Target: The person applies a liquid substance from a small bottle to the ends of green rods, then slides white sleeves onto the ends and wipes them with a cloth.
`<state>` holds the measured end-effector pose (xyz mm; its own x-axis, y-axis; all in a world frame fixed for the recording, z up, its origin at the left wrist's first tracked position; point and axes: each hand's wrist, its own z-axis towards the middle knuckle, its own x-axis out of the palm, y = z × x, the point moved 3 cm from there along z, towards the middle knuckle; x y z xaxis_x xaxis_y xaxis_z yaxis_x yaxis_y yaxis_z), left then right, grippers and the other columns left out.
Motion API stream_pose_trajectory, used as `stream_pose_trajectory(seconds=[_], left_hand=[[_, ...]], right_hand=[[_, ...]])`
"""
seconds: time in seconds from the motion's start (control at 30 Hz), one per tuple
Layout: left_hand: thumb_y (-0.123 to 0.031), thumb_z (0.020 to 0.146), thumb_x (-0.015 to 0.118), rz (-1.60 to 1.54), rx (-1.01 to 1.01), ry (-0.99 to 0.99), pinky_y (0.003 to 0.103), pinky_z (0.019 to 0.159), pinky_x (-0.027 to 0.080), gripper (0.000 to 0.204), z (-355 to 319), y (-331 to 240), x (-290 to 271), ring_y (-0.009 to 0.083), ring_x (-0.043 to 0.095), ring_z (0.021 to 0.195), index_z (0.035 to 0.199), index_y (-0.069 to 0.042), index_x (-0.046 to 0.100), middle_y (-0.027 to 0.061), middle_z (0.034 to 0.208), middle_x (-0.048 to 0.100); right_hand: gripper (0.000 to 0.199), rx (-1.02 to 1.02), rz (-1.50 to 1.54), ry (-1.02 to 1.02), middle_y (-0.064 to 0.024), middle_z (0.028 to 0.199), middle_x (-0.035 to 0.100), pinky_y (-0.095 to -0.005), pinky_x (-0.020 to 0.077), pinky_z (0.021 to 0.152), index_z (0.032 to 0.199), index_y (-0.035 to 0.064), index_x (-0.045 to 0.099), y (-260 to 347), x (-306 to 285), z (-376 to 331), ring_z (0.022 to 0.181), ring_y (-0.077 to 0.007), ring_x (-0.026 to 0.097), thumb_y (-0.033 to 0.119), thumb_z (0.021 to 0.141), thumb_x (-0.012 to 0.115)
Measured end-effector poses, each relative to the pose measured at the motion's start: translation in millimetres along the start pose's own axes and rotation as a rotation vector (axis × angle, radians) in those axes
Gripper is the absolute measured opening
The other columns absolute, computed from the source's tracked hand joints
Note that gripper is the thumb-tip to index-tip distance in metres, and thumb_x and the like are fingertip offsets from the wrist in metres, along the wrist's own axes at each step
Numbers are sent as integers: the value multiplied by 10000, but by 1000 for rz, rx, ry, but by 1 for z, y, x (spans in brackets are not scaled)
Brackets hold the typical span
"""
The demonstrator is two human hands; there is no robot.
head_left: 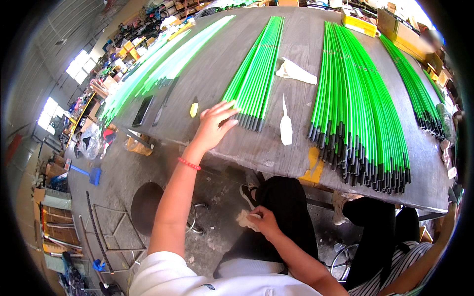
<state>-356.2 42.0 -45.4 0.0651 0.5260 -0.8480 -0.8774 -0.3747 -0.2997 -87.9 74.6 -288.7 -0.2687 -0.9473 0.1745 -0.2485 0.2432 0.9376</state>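
A white shirt (212, 282) faces a grey tabletop (207, 59) amid workshop clutter (129, 49), right hand (265, 222) gripping cloth (243, 219), left hand (215, 126) open at rods (256, 71).

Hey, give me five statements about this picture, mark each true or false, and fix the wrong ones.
1. The left hand is at the middle bundle of green rods. True.
2. The right hand holds a green rod. False: the right hand holds a pale crumpled wad.
3. A white bottle with a thin nozzle is on the table. True.
4. The red bracelet is on the right wrist. False: the red bracelet is on the left wrist.
5. That middle bundle's near ends are black. True.
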Motion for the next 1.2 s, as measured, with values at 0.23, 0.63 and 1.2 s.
stream_pose_trajectory(seconds=[0.23, 0.63, 1.2], left_hand=[[-248, 877, 555, -61, -7, -86, 406, 1017, 321, 321, 1, 8, 3, 253, 459, 1226, 1169, -124, 607, 84, 1275, 539], [-194, 878, 563, -221, -7, -348, 354, 903, 452, 267, -5, 1, -8, 289, 594, 1029, 1060, -12, 636, 166, 1053, 639], [-185, 891, 555, -238, -177, -344, 336, 870, 446, 235, -14, 13, -3, 247, 592, 982, 973, 14, 650, 134, 1006, 648]], right_hand=[[120, -15, -48, -11, -47, 790, 603, -257, 444, 679, 824, 19, 595, -3, 5, -1, 741, -114, 555, 56, 755, 686], [127, -15, -6, -32, -35, 801, 592, -248, 439, 690, 832, 26, 582, 22, 8, -15, 754, -103, 542, 79, 767, 678], [194, -739, 229, -724, 46, 690, 489, -171, 327, 540, 766, 52, 507, 233, -124, -143, 623, -8, 407, 150, 933, 519]])
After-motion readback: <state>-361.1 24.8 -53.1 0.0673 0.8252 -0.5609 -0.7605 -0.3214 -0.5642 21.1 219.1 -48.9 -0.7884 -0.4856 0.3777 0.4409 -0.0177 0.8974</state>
